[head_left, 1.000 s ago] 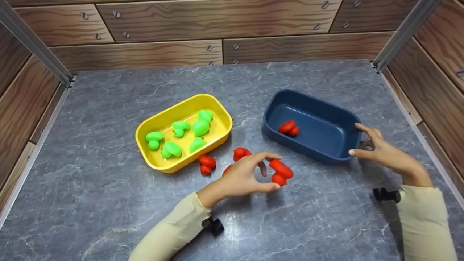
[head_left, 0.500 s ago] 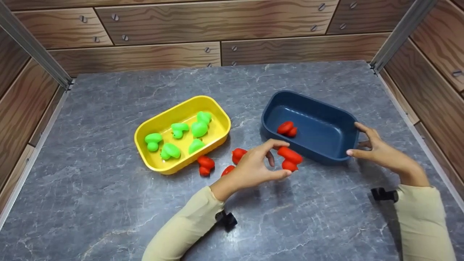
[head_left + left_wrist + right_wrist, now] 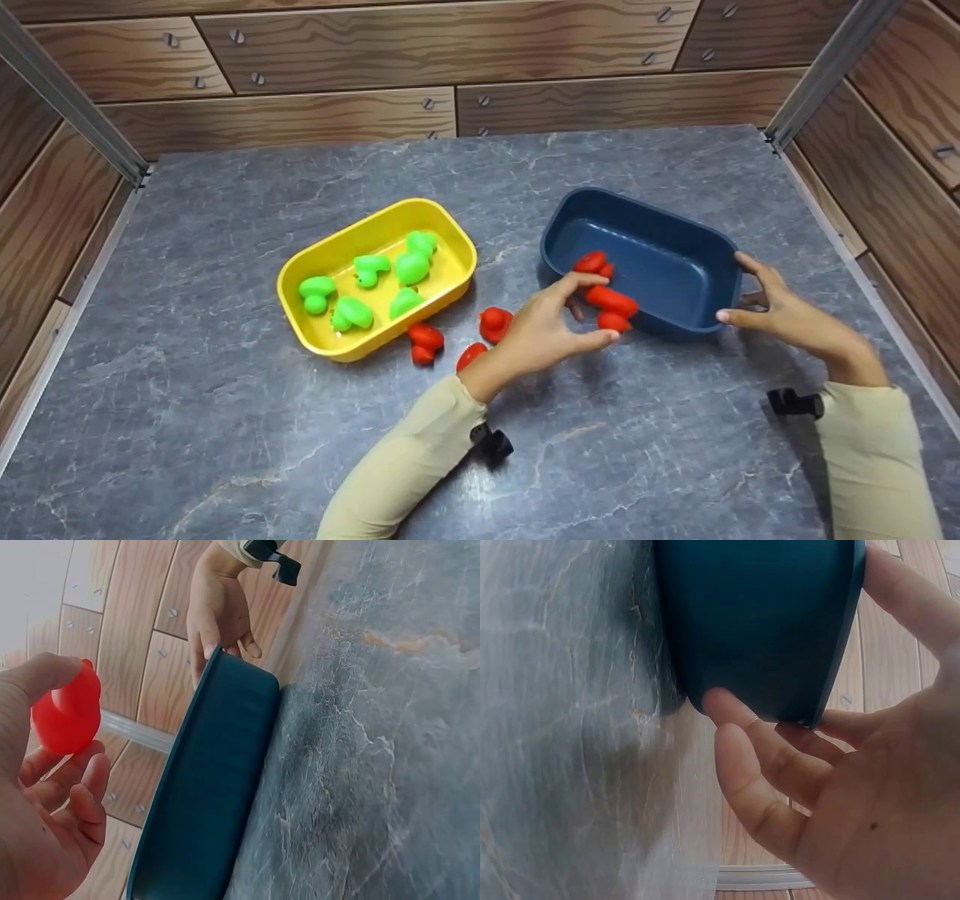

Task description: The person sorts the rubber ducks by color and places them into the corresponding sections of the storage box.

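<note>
My left hand (image 3: 544, 326) pinches a red toy duck (image 3: 611, 301) between thumb and fingertips, above the near edge of the dark blue bin (image 3: 664, 281). In the left wrist view the red duck (image 3: 67, 716) hangs over the bin's rim level. Another red duck (image 3: 590, 262) lies inside at the bin's left end. At the opposite end, my right hand (image 3: 791, 319) grips the bin, thumb on one corner and fingers on the other. The right wrist view shows fingers (image 3: 780, 765) against the end wall (image 3: 757, 630).
A yellow bin (image 3: 375, 341) with several green toy ducks (image 3: 352, 313) stands to the left. Between the bins, red ducks lie on the grey marbled table: one by the yellow bin (image 3: 425, 343), one upright (image 3: 496, 324), one partly behind the left wrist (image 3: 471, 356). Wood-patterned walls enclose the table.
My left hand has carried the red duck rightward and away from me, from over the table to the blue bin's near edge. The right hand keeps its hold on the bin.
</note>
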